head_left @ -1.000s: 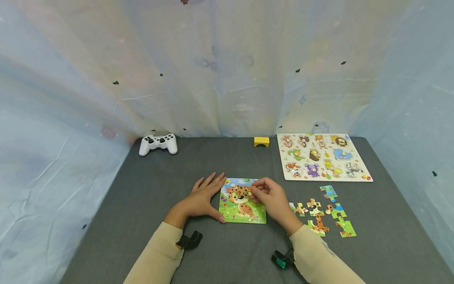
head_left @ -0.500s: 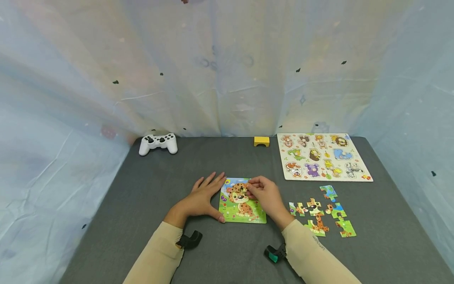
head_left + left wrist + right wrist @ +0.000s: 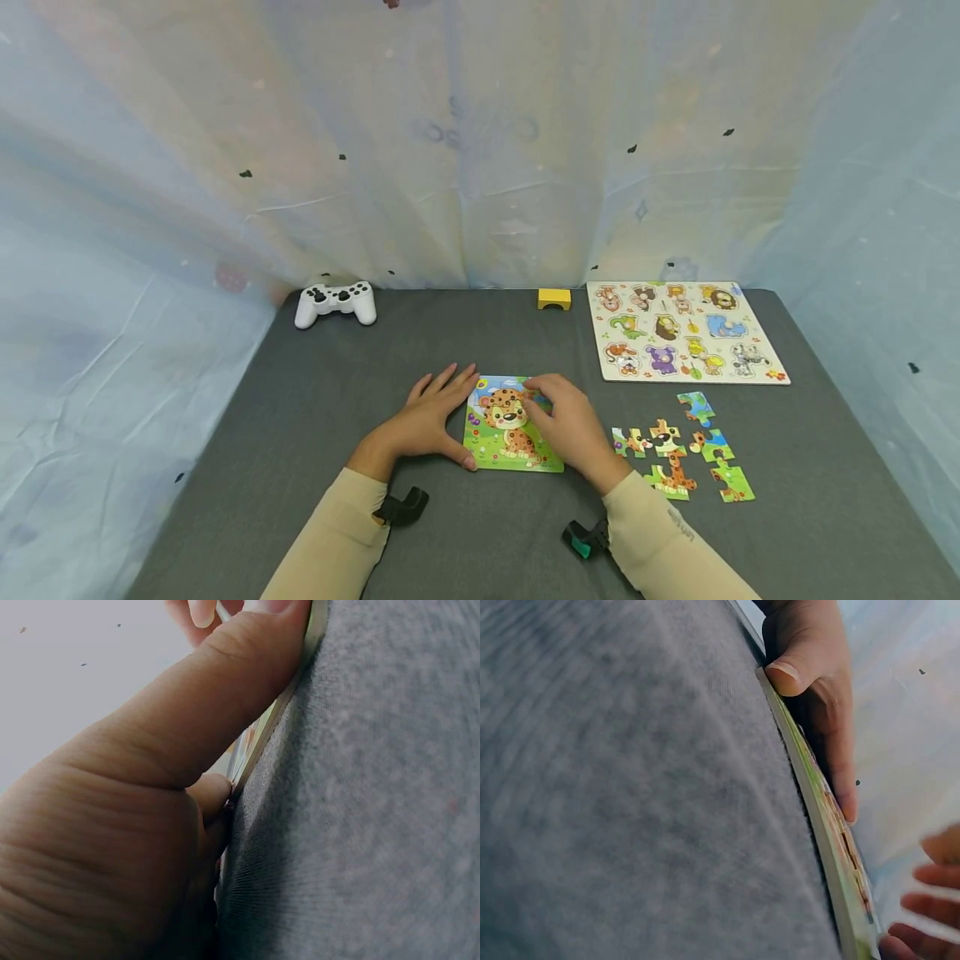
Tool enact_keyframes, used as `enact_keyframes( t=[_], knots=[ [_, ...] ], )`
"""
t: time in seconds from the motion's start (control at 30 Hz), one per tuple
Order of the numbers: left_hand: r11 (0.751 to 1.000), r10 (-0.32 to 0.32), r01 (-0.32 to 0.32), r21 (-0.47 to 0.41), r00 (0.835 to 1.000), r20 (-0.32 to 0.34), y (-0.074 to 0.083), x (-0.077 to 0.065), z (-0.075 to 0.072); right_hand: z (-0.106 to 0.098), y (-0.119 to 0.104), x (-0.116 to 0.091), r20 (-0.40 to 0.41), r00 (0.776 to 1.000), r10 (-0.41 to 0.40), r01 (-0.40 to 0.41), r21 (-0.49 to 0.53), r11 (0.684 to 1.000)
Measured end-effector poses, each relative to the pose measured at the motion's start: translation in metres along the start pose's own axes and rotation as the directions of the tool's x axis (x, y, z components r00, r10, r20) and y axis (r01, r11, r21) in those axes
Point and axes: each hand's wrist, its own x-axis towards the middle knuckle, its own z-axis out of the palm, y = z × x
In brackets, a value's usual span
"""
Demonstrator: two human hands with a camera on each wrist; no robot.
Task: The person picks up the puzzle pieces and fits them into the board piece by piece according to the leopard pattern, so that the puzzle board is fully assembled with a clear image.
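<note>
A square leopard jigsaw puzzle (image 3: 513, 442) lies flat on the grey cloth. My left hand (image 3: 431, 425), fingers spread and straight, rests along its left side; the thumb (image 3: 240, 667) lies at the board's edge in the left wrist view. Over the upper right part of the puzzle is my right hand (image 3: 572, 421), thumb and fingers apart, with no piece visible between them. In the right wrist view its relaxed fingers (image 3: 930, 904) are close to the board (image 3: 817, 802). The hand hides the puzzle's right upper area.
Several loose jigsaw pieces (image 3: 667, 438) lie to the right. Behind them is a white animal peg board (image 3: 678, 333). A yellow arch block (image 3: 553, 298) and a white game controller (image 3: 335, 304) sit along the back edge, before a hanging curtain (image 3: 480, 167).
My right hand carried a pinched piece leftward to the leopard's head, and its fingers have since parted from it. The left hand has stayed in place.
</note>
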Motion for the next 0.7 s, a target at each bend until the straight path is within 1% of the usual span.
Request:
enact_keyframes(
  t=[0.03,0.1,0.17,0.23,0.3,0.4,0.7],
  knots=[
    [1.000,0.000,0.000,-0.002,1.000,0.001,0.0003,-0.0003,-0.0003,0.0002,-0.0006,-0.0004,0.034,0.998,-0.050,0.051,-0.038,0.998],
    [1.000,0.001,-0.001,-0.006,1.000,0.003,0.0011,-0.0009,-0.0010,0.0007,-0.0021,-0.0011,0.117,0.983,-0.140,0.153,-0.103,0.983],
    [1.000,0.001,-0.001,-0.006,1.000,0.004,0.0017,-0.0012,-0.0013,0.0015,-0.0042,-0.0029,0.203,0.962,-0.182,0.214,-0.146,0.966],
    [1.000,0.003,-0.003,-0.006,1.000,0.004,0.0021,-0.0009,-0.0014,0.0018,-0.0061,-0.0040,0.268,0.944,-0.195,0.249,-0.188,0.950],
    [1.000,0.001,-0.001,-0.001,1.000,0.006,0.0022,-0.0008,-0.0014,0.0022,-0.0073,-0.0049,0.312,0.932,-0.186,0.264,-0.229,0.937],
    [1.000,0.001,-0.001,0.001,1.000,0.007,0.0023,-0.0006,-0.0015,0.0016,-0.0088,-0.0060,0.348,0.922,-0.167,0.268,-0.263,0.927],
    [1.000,0.002,-0.002,-0.005,1.000,0.006,0.0024,-0.0012,-0.0012,0.0011,-0.0095,-0.0078,0.373,0.916,-0.150,0.266,-0.283,0.922]
  ],
)
